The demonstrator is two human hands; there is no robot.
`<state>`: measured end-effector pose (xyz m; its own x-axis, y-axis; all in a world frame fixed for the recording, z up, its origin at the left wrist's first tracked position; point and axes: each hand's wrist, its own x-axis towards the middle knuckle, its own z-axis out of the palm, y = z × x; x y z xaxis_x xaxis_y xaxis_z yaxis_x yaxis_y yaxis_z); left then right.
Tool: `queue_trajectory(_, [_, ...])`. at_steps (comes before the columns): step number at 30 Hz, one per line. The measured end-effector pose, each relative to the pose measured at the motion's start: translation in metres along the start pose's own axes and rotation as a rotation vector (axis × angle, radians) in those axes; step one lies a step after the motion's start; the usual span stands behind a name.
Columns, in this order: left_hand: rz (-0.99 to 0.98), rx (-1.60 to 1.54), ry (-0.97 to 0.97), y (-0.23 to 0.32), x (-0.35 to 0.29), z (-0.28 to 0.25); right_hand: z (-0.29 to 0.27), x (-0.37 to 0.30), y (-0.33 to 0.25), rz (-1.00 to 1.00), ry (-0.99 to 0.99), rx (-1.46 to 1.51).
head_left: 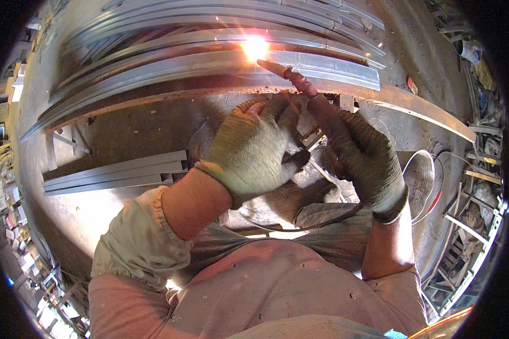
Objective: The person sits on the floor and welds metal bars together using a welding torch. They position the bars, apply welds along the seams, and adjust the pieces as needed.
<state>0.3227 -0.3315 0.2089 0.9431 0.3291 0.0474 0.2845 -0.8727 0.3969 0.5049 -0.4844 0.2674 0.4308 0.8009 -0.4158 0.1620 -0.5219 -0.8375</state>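
My right hand (367, 161), in a dirty work glove, is wrapped round the handle of a welding torch (303, 85). The torch's nozzle slants up and left to a bright, sparking arc (255, 48) on silvery metal profiles (322, 63). Glare hides the metal right at the arc. My left hand (251, 150), in a pale glove, is beside the torch at the rusty beam's near edge. Its fingers bend forward and its thumb stands apart, with nothing visible between them. Its fingertips are partly in shadow, so I cannot tell whether they touch the beam or the torch.
A rusty beam (418, 110) runs under the profiles. More long profiles (232, 12) lie behind. Several grey tubes (119, 172) are stacked low at left. A dark cable (316, 226) loops across my lap. Racks with clutter (469, 226) stand at right.
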Motion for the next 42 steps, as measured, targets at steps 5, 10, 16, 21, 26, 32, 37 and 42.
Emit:
queue_trajectory(5, [-0.038,-0.065,-0.024,0.016,-0.006,0.001,0.005,-0.002,0.007,-0.038,-0.019,0.023])
queue_trajectory(10, [-0.032,-0.073,0.045,0.013,-0.006,0.006,0.010,0.003,0.015,-0.090,-0.027,0.088])
queue_trajectory(16, [-0.065,-0.073,-0.007,0.016,-0.006,-0.002,0.011,0.002,0.012,-0.035,-0.014,0.020])
queue_trajectory(21, [-0.067,-0.084,-0.063,0.015,-0.007,0.001,0.010,0.001,0.014,-0.034,-0.020,0.024])
queue_trajectory(26, [-0.057,-0.083,-0.074,0.016,-0.007,-0.005,0.005,0.001,0.010,-0.006,-0.038,-0.103])
queue_trajectory(32, [-0.039,-0.112,-0.018,0.013,-0.006,0.000,0.008,0.000,0.008,-0.004,-0.027,-0.070])
queue_trajectory(37, [-0.056,-0.067,-0.028,0.015,-0.009,0.000,0.010,-0.001,0.008,-0.141,-0.038,-0.057])
queue_trajectory(42, [-0.005,-0.099,0.059,0.011,-0.006,0.006,0.009,-0.002,0.006,-0.009,-0.038,-0.068])
